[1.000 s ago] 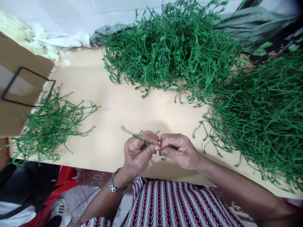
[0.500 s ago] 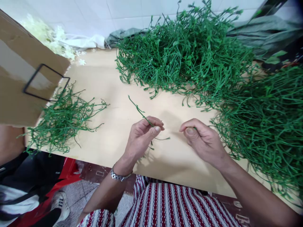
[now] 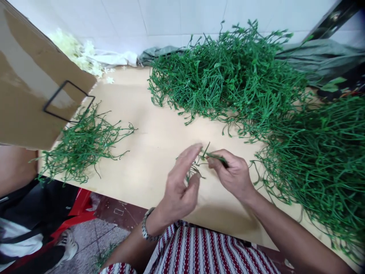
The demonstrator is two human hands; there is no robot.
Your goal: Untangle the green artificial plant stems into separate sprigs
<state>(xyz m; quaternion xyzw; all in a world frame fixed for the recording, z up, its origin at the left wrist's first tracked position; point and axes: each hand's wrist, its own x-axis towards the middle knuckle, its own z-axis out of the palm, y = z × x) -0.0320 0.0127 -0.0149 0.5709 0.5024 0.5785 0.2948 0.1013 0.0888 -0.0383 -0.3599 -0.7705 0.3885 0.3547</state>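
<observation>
Above the middle of the table, my right hand (image 3: pixel 233 173) pinches a green artificial stem (image 3: pixel 205 151) between thumb and fingers. The stem's thin branches spread left from the fingertips, toward my left hand (image 3: pixel 181 186). That hand is open, its thumb apart from the straight fingers, and the branch tips show in the gap. Whether it touches them I cannot tell. A large heap of green artificial stems (image 3: pixel 228 80) lies beyond my hands. Another dense heap (image 3: pixel 322 152) lies to the right of my right hand.
On the left, a smaller pile of green stems (image 3: pixel 85 142) lies by a cardboard box (image 3: pixel 37 87) with a black wire frame (image 3: pixel 45 108). Pale artificial flowers (image 3: pixel 82 53) sit behind the box. Another person's arm (image 3: pixel 18 163) shows at the far left.
My left hand has opened from its pinch on the branched stem and moved right. The branched stem is now in my right hand, which has come slightly left.
</observation>
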